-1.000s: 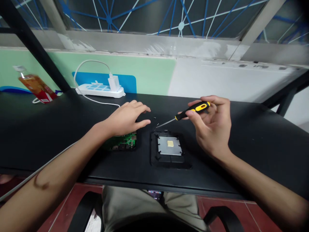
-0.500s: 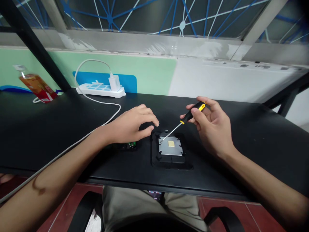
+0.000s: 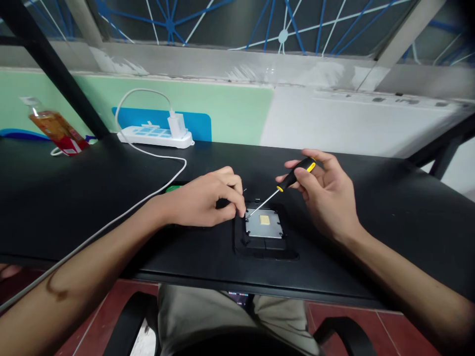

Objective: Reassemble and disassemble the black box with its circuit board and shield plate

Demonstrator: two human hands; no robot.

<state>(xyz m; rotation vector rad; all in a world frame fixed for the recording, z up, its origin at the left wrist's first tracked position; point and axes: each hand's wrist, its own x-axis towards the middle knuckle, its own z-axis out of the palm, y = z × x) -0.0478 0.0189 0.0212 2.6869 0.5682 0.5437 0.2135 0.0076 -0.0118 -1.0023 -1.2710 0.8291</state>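
Note:
My right hand [image 3: 326, 198] grips a screwdriver [image 3: 297, 175] with a black and yellow handle, its thin shaft slanting down to the left. The screwdriver's tip rests at the left edge of a silver metal plate [image 3: 260, 228], which carries a small cream-coloured pad [image 3: 264, 220]. This plate sits in a black plastic casing [image 3: 267, 253] lying on the table. At the casing's upper left, my left hand [image 3: 208, 198] has its fingers bent and drawn together close to the screwdriver tip; whatever they pinch is hidden. A green part [image 3: 172, 188] shows partly behind the left wrist.
A white cable [image 3: 163, 190] runs across the black table [image 3: 345, 257], passing by my left forearm, from a charger [image 3: 176, 126] on a white power strip [image 3: 156, 137]. A drink bottle [image 3: 57, 126] leans at the far left. Chair armrests stand below the table edge.
My left hand has moved slightly down and right to the casing, its fingers curling together. The screwdriver and my right hand have stayed nearly still.

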